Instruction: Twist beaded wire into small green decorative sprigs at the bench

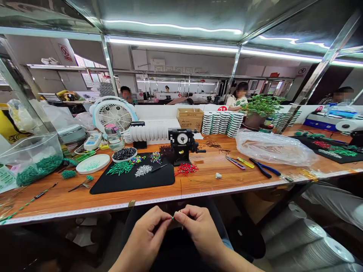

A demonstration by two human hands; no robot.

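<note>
My left hand [150, 234] and my right hand [200, 230] meet over my lap, below the table's front edge. Thumb and fingers are pinched together on both. Between the fingertips shows a tiny green piece [172, 218], mostly hidden, so its kind is unclear. A thin dark line [181, 189] rises beside my right fingers. Ahead on the table lies a black mat [133, 184] with piles of green pieces [120, 168], silver-white pieces [143, 170] and multicoloured beads [155, 157]. Red pieces [187, 169] are heaped just right of the mat.
A black machine with a dial [182, 140] stands behind the mat, beside a row of white spools [149, 134]. Pliers [265, 168], tweezers [235, 162] and a plastic bag [275, 147] lie to the right. At left are a white dish [106, 163] and a fan [113, 113].
</note>
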